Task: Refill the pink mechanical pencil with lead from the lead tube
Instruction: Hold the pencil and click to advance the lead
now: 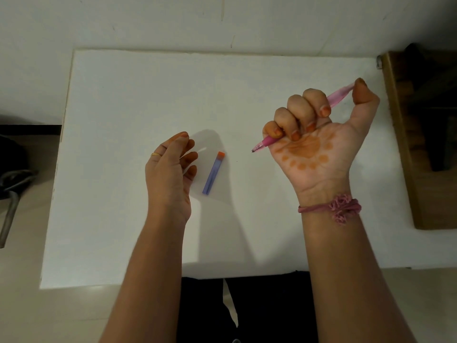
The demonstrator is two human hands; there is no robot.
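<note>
Two hands, right hand point(319, 134) fisted round pink pencil point(339, 96), left hand point(170, 167) loosely open, empty, just beside lead tube point(214, 173)

The scene is dim and slightly grey, with soft noise over the white board point(123, 120). Light from above and in front casts broad, soft-edged shadows of both arms toward the viewer. Wide-angle distortion bows the board's edges, and the corners darken and soften.

No readable text, labels, brands or numbers anywhere; lead tube point(213, 173) print too small to read.
</note>
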